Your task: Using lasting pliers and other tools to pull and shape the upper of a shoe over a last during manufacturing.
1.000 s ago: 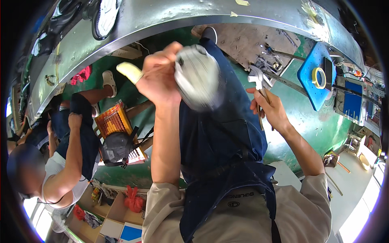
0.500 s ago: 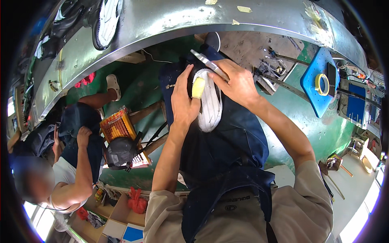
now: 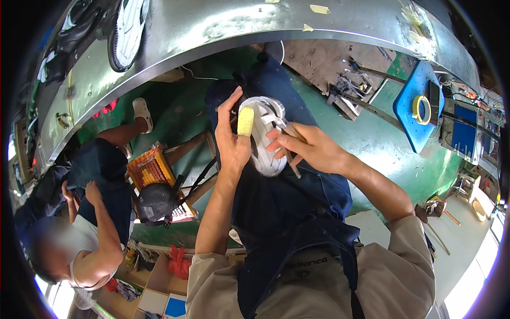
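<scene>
A shoe point(image 3: 261, 154) rests on my lap with its white, seamed underside facing up. My left hand point(image 3: 231, 146) clasps its left side; yellow tape point(image 3: 245, 121) wraps the thumb, which lies on the underside. Metal pincers point(image 3: 275, 115) are gripped in my right hand point(image 3: 311, 146). Their jaws sit over the far right part of the underside, and the handles run down toward me between my fingers. Whether the jaws pinch any material cannot be made out. A dark blue apron point(image 3: 281, 212) lies under the shoe.
A metal bench point(image 3: 212, 26) curves across the front, with another white-bottomed shoe point(image 3: 128, 37) on it. At right is a blue board point(image 3: 409, 125) bearing a tape roll point(image 3: 422, 110). A person point(image 3: 106, 223) sits at left, near a stool with a beaded seat point(image 3: 151, 170) and black bag point(image 3: 158, 202).
My right hand has turned the pincers and brought their jaws down over the shoe's underside, handles now toward me. The left hand has shifted slightly left with the shoe.
</scene>
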The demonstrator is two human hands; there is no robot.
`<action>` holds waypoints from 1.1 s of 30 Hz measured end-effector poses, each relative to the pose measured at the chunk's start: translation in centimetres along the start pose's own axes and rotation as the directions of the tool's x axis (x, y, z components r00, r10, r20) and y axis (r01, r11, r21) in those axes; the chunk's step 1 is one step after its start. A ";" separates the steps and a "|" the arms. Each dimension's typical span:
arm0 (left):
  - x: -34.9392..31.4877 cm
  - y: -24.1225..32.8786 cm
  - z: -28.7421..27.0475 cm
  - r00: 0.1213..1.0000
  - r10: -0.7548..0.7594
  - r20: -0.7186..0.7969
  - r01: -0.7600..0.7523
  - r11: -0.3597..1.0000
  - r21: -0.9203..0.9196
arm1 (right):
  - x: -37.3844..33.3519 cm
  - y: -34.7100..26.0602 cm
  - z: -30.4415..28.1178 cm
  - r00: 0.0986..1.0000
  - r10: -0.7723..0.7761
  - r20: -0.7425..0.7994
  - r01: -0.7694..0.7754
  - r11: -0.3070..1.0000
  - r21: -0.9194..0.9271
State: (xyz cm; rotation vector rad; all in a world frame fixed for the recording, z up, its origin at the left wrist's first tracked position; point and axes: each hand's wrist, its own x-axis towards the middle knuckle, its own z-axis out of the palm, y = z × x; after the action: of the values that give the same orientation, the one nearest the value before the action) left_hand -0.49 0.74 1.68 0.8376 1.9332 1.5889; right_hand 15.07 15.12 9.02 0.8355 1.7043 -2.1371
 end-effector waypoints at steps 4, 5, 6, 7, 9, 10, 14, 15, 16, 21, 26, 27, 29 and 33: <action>-0.3 1.0 0.2 0.999 -0.038 0.022 0.039 0.998 -0.043 | 0.7 -0.3 -0.4 0.991 0.082 0.109 -0.106 0.967 0.232; -0.3 1.3 0.2 0.998 -0.065 0.011 0.065 0.998 -0.004 | 0.6 -0.5 -0.7 0.982 0.124 0.144 -0.150 0.971 0.186; -0.4 1.4 0.2 0.998 -0.055 -0.003 0.055 0.998 -0.005 | 0.6 -0.6 -1.1 0.968 0.223 0.115 -0.235 0.966 0.109; -0.3 1.5 0.3 0.998 -0.061 -0.001 0.061 0.998 -0.027 | 0.5 -0.5 -1.2 0.991 0.125 0.038 -0.116 0.977 -0.180; -0.3 1.3 0.3 0.996 -0.079 0.026 0.081 0.993 -0.082 | 0.6 0.1 -1.4 1.000 -0.012 -0.026 0.001 0.921 -0.390; -0.3 1.1 0.3 0.997 -0.077 -0.002 0.077 0.994 -0.081 | 0.7 0.7 -1.3 0.982 -0.172 -0.073 0.092 0.787 -0.610; 0.1 0.1 0.1 0.999 -0.008 -0.036 0.005 0.996 -0.091 | 2.5 3.5 0.2 0.899 -0.407 -0.161 0.193 0.699 -0.688; 0.2 -0.1 0.0 1.000 0.012 -0.028 -0.015 0.994 -0.105 | 2.7 4.0 0.5 0.889 -0.443 -0.117 0.262 0.699 -0.665; 0.3 -0.1 -0.2 0.999 0.029 -0.035 -0.032 0.994 -0.101 | 2.7 4.3 0.8 0.871 -0.470 -0.146 0.262 0.694 -0.671; 0.2 1.6 -1.1 0.984 -0.095 0.149 0.126 0.968 -0.216 | 0.9 4.0 1.8 0.886 -0.408 -0.222 0.135 0.683 -0.718; 0.0 2.4 0.8 0.962 -0.255 0.099 0.273 0.905 -0.327 | -1.1 3.1 2.7 0.921 -0.312 -0.235 0.035 0.666 -0.745; 0.3 2.1 1.1 0.969 -0.243 0.036 0.239 0.902 -0.360 | -1.5 3.1 2.6 0.891 -0.395 -0.223 0.088 0.633 -0.769; 0.6 1.3 1.7 0.981 -0.192 0.001 0.183 0.934 -0.306 | -2.3 2.8 2.2 0.900 -0.390 -0.194 0.101 0.620 -0.778; 0.2 0.5 0.8 0.999 -0.024 0.044 0.028 0.996 -0.090 | -2.5 1.8 1.9 0.816 -0.476 -0.327 0.151 0.722 -0.675</action>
State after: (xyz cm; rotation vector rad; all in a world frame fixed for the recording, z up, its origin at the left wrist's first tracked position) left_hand 0.05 1.53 2.03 0.7995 1.8201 1.6173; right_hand 17.51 12.49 9.34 0.9496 2.7893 -1.3714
